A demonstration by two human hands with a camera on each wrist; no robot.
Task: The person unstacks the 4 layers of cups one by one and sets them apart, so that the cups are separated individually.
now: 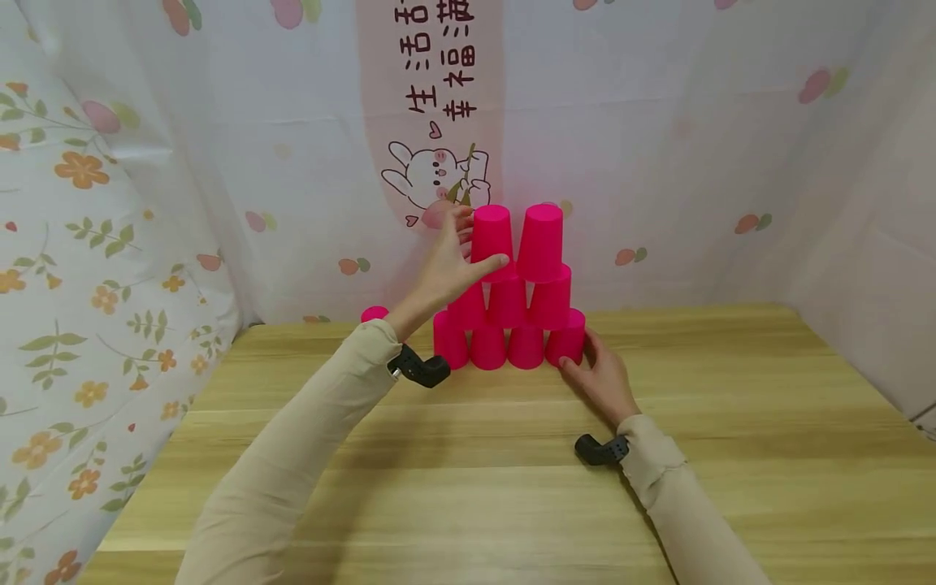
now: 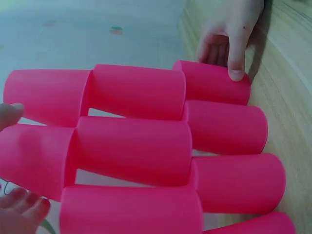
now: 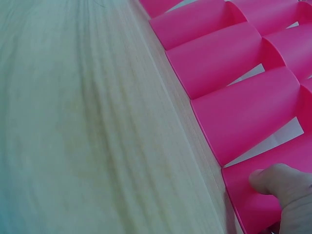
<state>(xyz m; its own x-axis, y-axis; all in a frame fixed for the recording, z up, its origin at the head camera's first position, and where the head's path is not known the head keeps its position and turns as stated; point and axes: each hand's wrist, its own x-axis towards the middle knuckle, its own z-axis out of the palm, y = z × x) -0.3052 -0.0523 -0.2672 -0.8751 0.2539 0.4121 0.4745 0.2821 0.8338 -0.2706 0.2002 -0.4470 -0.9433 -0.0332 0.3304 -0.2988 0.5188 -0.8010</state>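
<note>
Upside-down pink cups stand as a pyramid: several in the bottom row, three in the middle, two on top. My left hand (image 1: 461,256) reaches round the top left cup (image 1: 492,231), thumb across its front and fingers at its far left side. In the left wrist view, thumb and fingertips lie on opposite sides of that cup (image 2: 36,156). Beside it stands the top right cup (image 1: 542,244). Low at the right, my right hand (image 1: 605,378) holds the bottom right cup (image 1: 566,337); its thumb (image 3: 273,180) presses the front, while its fingers are mostly hidden behind.
One more pink cup (image 1: 374,312) shows at the left, partly covered by the left forearm. The wooden table (image 1: 483,496) reaches back to a printed curtain (image 1: 680,187) close behind the pyramid. A flowered cloth (image 1: 95,325) hangs along the left edge. Both wrists carry black camera mounts.
</note>
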